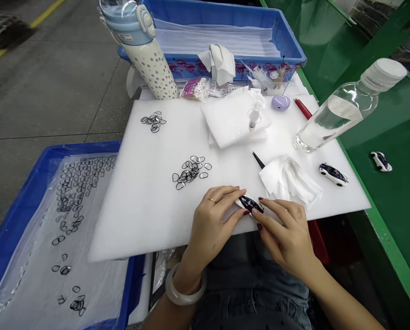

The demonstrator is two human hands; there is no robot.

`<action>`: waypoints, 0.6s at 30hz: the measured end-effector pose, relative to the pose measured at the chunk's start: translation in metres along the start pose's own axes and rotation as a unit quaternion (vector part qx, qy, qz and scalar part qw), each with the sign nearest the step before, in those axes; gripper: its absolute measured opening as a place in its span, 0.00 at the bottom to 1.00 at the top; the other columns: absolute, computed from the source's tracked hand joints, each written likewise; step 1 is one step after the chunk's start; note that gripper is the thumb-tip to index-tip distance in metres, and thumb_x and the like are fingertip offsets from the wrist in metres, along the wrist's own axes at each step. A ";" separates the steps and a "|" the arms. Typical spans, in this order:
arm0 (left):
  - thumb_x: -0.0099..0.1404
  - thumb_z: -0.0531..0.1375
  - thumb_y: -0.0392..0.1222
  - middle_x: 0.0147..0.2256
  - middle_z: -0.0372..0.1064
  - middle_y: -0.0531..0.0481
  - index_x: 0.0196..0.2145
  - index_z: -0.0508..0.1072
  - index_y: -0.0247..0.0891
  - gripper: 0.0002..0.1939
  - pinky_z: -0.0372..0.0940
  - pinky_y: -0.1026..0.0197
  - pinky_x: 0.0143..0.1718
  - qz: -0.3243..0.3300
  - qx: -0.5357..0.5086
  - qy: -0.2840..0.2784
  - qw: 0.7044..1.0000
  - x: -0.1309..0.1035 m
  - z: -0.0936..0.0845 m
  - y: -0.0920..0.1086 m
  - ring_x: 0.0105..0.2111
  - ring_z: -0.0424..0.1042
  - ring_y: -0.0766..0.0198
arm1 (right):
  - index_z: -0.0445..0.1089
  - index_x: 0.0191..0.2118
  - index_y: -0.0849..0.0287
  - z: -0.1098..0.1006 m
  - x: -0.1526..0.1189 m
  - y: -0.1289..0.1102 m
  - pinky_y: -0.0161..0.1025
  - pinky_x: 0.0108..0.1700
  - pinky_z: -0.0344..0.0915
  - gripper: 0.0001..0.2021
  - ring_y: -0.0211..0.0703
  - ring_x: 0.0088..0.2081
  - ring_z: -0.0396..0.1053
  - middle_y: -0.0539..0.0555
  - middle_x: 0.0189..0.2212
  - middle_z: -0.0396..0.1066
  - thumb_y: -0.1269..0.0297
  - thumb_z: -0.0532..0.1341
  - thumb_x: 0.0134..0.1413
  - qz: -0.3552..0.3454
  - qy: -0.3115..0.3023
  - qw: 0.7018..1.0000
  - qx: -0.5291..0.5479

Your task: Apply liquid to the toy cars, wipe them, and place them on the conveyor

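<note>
Both my hands are on a small white toy car (250,203) with a dark top, near the front edge of the white foam board (132,206). My left hand (213,220) pinches its left end between thumb and fingers. My right hand (284,227) has fingertips pressed on its right end and top. Part of the car is covered by my fingers. Just beyond my right hand lies a crumpled white cloth (290,181), with dark tweezers (257,158) poking out from it. A pile of thin black-edged rings (190,172) lies up and left of my left hand.
A second toy car (333,174) and a tilted-looking clear bottle (339,114) stand at right; another car (381,161) lies on the green surface. Behind are a dotted tumbler (150,64), folded white sheets (229,119) and a blue bin (222,9). A blue tray (29,201) holds more rings at left.
</note>
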State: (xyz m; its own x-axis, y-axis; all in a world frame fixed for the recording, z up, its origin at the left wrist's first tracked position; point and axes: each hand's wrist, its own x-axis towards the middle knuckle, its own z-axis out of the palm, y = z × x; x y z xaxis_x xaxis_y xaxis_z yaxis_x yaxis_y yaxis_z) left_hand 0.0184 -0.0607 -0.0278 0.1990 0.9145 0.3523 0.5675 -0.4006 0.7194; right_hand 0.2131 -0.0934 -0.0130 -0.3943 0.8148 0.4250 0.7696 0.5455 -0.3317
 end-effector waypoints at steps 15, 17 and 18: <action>0.67 0.60 0.34 0.47 0.75 0.47 0.46 0.78 0.42 0.11 0.71 0.52 0.52 -0.046 -0.023 0.031 0.998 -0.001 -0.005 -0.001 0.48 0.74 0.57 | 0.67 0.49 0.56 0.010 0.020 -0.003 0.47 0.43 0.63 0.11 0.48 0.41 0.71 0.55 0.41 0.76 0.70 0.59 0.61 0.076 0.074 0.991 0.083; 0.68 0.59 0.34 0.47 0.75 0.47 0.46 0.78 0.42 0.12 0.71 0.52 0.52 -0.032 -0.017 0.028 0.999 -0.001 -0.004 0.000 0.49 0.74 0.58 | 0.70 0.45 0.55 0.009 0.012 0.000 0.47 0.43 0.62 0.09 0.47 0.41 0.71 0.54 0.40 0.76 0.73 0.59 0.61 0.068 0.094 0.990 0.075; 0.68 0.59 0.34 0.47 0.76 0.47 0.47 0.78 0.41 0.12 0.71 0.53 0.52 -0.025 -0.014 0.026 0.999 -0.001 -0.003 0.001 0.49 0.74 0.58 | 0.71 0.45 0.55 0.009 0.008 0.001 0.47 0.44 0.62 0.10 0.47 0.41 0.71 0.54 0.41 0.76 0.74 0.60 0.60 0.063 0.096 0.991 0.068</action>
State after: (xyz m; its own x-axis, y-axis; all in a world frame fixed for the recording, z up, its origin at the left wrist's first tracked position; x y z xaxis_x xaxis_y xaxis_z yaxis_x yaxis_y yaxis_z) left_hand 0.0162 -0.0621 -0.0260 0.1287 0.9293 0.3462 0.5531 -0.3570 0.7527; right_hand 0.2064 -0.0844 -0.0178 -0.1857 0.8327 0.5216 0.7263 0.4739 -0.4980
